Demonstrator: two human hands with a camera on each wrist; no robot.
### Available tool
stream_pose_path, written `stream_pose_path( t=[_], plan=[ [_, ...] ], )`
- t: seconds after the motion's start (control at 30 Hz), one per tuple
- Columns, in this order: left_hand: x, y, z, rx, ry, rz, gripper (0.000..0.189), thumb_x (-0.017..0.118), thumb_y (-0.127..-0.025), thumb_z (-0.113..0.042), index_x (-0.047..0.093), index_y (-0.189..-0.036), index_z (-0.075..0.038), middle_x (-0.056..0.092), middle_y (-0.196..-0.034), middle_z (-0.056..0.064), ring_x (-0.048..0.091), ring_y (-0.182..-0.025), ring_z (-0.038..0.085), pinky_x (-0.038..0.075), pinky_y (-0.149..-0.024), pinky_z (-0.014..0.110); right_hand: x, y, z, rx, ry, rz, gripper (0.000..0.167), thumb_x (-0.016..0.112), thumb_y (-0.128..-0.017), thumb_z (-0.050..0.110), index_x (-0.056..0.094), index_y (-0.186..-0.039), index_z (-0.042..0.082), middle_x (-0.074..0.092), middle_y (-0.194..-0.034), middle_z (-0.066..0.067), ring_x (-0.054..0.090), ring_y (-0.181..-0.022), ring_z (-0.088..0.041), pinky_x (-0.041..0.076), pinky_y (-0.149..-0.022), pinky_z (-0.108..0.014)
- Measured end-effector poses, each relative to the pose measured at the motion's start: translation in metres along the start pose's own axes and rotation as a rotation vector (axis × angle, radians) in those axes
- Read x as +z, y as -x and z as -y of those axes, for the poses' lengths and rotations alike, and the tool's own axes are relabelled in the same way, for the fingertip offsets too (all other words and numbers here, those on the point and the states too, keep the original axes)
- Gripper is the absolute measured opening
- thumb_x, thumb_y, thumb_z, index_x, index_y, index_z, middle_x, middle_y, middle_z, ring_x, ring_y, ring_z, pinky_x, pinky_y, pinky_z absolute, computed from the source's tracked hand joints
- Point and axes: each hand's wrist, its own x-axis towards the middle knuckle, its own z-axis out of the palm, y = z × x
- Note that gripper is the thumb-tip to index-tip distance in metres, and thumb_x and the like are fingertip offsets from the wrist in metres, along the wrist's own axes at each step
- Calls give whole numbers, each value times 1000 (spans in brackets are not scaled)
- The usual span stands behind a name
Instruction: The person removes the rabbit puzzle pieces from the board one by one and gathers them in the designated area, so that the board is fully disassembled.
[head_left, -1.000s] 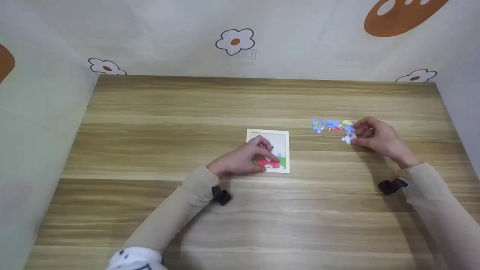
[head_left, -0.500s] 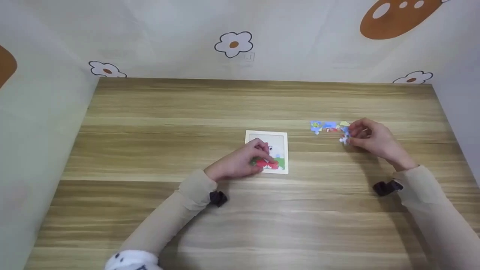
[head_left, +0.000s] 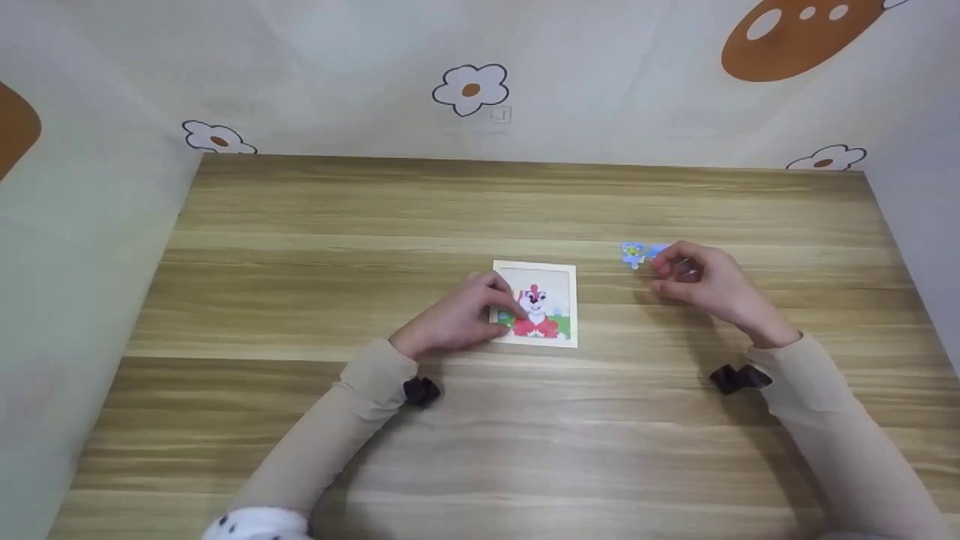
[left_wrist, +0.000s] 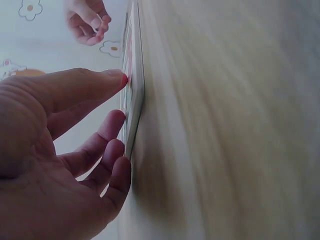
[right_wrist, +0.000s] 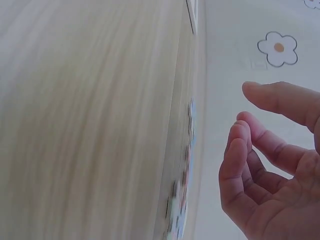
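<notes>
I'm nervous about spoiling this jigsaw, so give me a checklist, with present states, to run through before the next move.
1. Frame resting on the table: ok.
2. Left hand at the frame: ok, fingers appear to touch it.
3. Right hand free: ok, it holds nothing.
4. Frame filled: not ok, its far part is bare.
5. Loose pieces in full sight from above: not ok, the right hand covers some.
6. All missing pieces present: cannot tell.
</notes>
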Motion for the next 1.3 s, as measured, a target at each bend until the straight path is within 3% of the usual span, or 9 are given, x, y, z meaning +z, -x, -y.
stream_pose_path(
  t=[0.2,0.37,0.87,1.07,1.2,1.3],
  plan=[
    [-2,-4,8,-11,56,16,28,73,-80,1,75,-107,-10,52,-110,5,42,-109,24,35,-94,37,14,-6,14,-7,-65,45,28,74,-82,4,63,-106,-5,63,-98,-16,58,-83,-13,47,-71,-19],
    [1,-7,11,-15,73,-9,28,74,-80,0,75,-106,-11,52,-113,5,40,-111,25,33,-95,39,28,-11,25,-29,-118,79,26,74,-82,3,64,-104,-5,63,-96,-15,59,-82,-18,47,-73,-21],
    [2,-10,13,1,110,-24,25,75,-80,-3,77,-103,-11,52,-110,2,40,-111,23,30,-97,38,67,-30,54,-150,-86,255,26,67,-86,1,65,-110,-7,65,-102,-17,59,-87,-23,48,-78,-28],
    [1,-10,13,-24,134,-17,26,75,-79,-1,77,-103,-11,51,-112,2,39,-112,23,29,-98,39,71,-36,64,-55,-53,318,34,65,-89,7,61,-118,-9,64,-112,-20,59,-97,-29,46,-87,-40],
    [2,-11,13,-24,143,-18,26,75,-79,-1,77,-102,-10,51,-111,1,40,-112,23,28,-98,39,73,-38,70,47,-22,327,36,64,-90,10,62,-122,-7,65,-111,-17,59,-98,-26,45,-87,-39],
    [3,-11,13,-12,132,-24,25,75,-78,-1,77,-102,-9,52,-108,1,41,-110,22,29,-97,38,76,-38,72,71,-13,325,34,64,-91,10,64,-120,-6,66,-111,-16,59,-99,-24,44,-85,-37]
  ],
)
